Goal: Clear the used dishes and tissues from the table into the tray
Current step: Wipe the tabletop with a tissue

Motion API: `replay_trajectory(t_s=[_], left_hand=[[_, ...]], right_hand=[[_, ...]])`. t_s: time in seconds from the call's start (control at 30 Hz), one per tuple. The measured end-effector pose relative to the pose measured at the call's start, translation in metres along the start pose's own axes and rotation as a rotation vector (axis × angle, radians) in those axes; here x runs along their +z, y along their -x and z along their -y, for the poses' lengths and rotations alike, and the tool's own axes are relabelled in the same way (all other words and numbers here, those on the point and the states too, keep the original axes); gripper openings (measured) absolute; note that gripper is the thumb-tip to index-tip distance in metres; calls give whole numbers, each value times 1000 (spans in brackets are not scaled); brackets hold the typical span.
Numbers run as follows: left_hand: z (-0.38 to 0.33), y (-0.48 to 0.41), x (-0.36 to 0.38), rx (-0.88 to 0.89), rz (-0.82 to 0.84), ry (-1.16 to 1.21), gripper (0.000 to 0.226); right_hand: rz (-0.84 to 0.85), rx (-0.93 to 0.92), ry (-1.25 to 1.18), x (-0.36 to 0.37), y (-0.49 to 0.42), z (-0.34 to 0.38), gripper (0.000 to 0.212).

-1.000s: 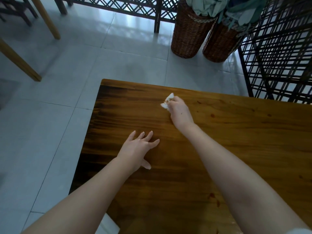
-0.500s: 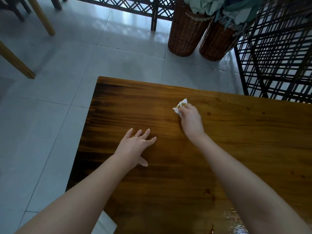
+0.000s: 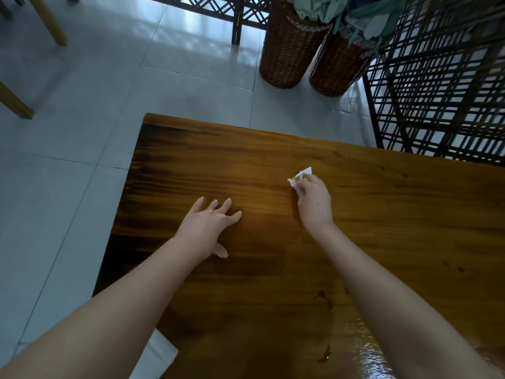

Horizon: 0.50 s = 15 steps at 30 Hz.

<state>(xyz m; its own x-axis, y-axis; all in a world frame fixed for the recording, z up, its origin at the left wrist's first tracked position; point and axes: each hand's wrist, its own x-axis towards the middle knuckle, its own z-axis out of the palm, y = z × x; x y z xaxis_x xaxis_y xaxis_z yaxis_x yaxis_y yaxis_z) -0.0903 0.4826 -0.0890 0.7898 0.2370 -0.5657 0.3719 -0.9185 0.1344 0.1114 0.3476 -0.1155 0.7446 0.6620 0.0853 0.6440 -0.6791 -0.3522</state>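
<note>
A brown wooden table [image 3: 273, 269] fills the lower right of the head view. My right hand [image 3: 314, 201] grips a crumpled white tissue [image 3: 300, 177] stained brownish and holds it down on the tabletop past the middle. My left hand [image 3: 207, 228] lies flat on the wood to its left, fingers spread and straight, holding nothing. No tray and no dishes are in view.
Brown liquid spots [image 3: 323, 296] and a wet shiny patch [image 3: 363, 348] mark the near part of the table. Two wicker baskets [image 3: 289, 50] with green cloth stand on the tiled floor beyond. A black lattice screen [image 3: 442, 91] stands at right, wooden legs [image 3: 52, 23] at far left.
My right hand has slid the tissue to the right and slightly nearer across the tabletop. My left hand has stayed pressed flat in about the same spot.
</note>
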Motion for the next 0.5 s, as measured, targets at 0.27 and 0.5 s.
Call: replay_trajectory(t_s=[0.27,0.5], left_hand=[[-2,3,-2,0,-23,-8,93],[-2,20,4,31,-86,-47,87]], right_hand=[[4,24,50,-26,28,-46,19],[81,-89,-52,-11,102,3,19]])
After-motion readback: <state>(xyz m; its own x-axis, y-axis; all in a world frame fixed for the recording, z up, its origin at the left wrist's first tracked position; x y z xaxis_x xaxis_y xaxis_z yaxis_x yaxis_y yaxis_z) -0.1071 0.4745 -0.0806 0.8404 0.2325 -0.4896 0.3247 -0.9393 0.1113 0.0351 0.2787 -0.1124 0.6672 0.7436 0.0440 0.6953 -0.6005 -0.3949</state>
